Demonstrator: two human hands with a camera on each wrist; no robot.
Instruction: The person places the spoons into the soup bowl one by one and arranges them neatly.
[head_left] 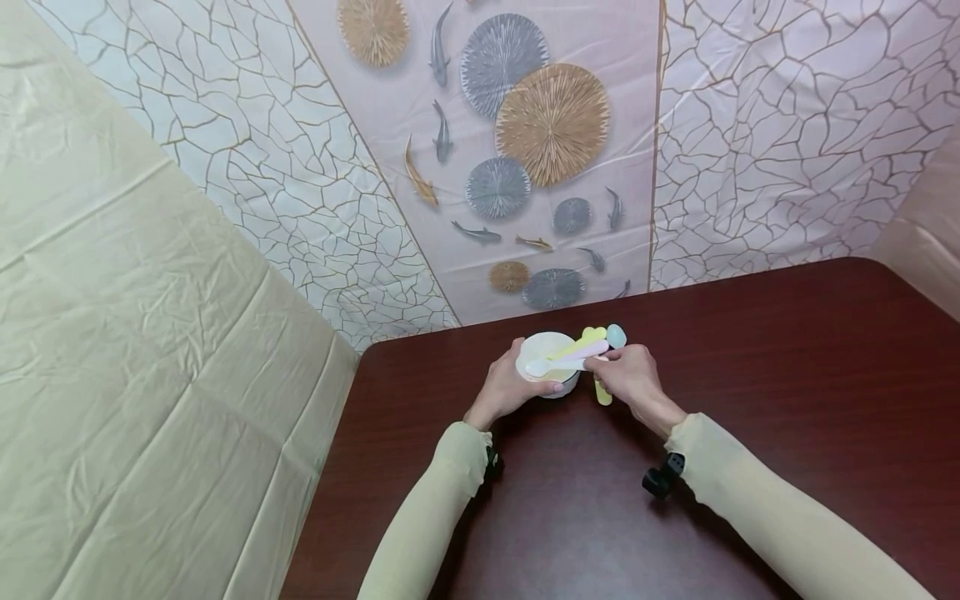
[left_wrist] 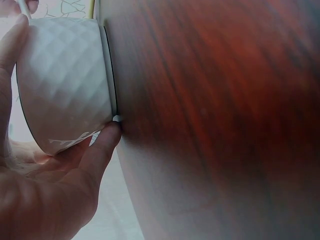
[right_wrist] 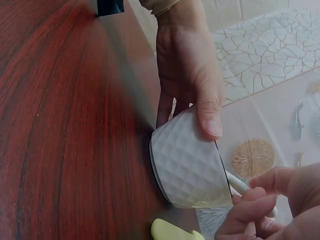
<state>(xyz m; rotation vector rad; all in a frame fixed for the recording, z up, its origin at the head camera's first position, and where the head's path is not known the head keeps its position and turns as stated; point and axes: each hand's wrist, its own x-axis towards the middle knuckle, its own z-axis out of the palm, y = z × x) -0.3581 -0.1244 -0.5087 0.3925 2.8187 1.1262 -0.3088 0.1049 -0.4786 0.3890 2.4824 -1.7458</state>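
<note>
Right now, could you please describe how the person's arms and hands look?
The left sleeve and right sleeve are long, pale cream-green and wrinkled near the cuffs. A black device sits at each wrist. The left hand and right hand wear no gloves.

Pale glare on the tabletop (head_left: 577,500)

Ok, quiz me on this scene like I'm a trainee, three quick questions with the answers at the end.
1. Which holds the bowl: A, the left hand; B, the right hand; or C, neither?
2. True or false: the bowl's outside wall is plain.
3. Fill in: the right hand pinches a ____ spoon.

Key: 1. A. 2. False; it bears a diamond pattern. 3. White.
</note>
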